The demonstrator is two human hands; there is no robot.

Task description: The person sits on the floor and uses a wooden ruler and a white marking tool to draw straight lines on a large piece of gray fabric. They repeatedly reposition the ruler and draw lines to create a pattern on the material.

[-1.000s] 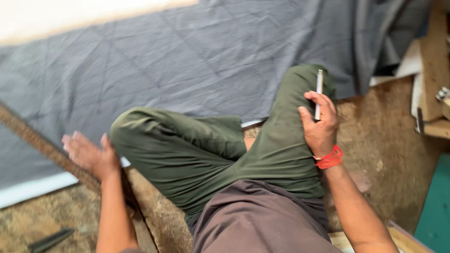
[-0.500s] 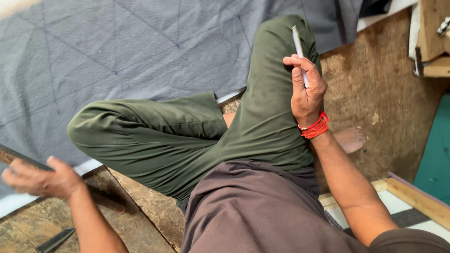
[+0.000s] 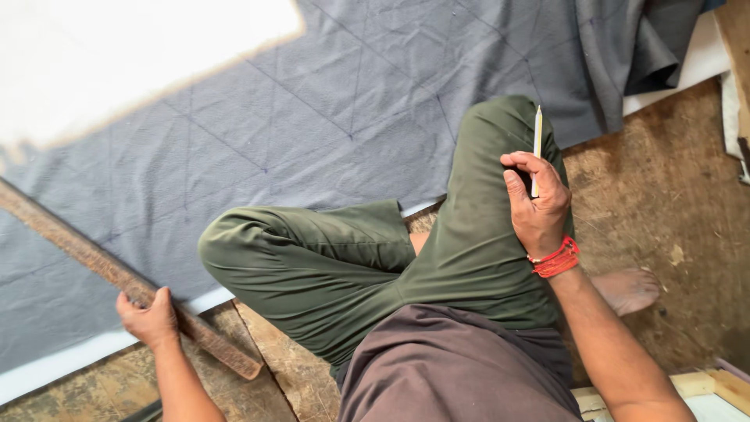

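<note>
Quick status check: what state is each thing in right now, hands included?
Left hand: gripping the long wooden straightedge, which lies flat across the cloth edge.
Right hand: holding a pale marking pencil upright, resting on the raised knee.
Grey cloth: spread flat, lined with a diagonal grid, bunched at the far right.
Red wrist threads: wrapped on the right wrist.

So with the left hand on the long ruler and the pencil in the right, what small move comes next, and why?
Probably slide the ruler further onto the grey cloth. The left hand grips it near the cloth's edge, the cloth already bears crossing lines, and the right hand holds the pencil off the cloth, above the knee.
</note>
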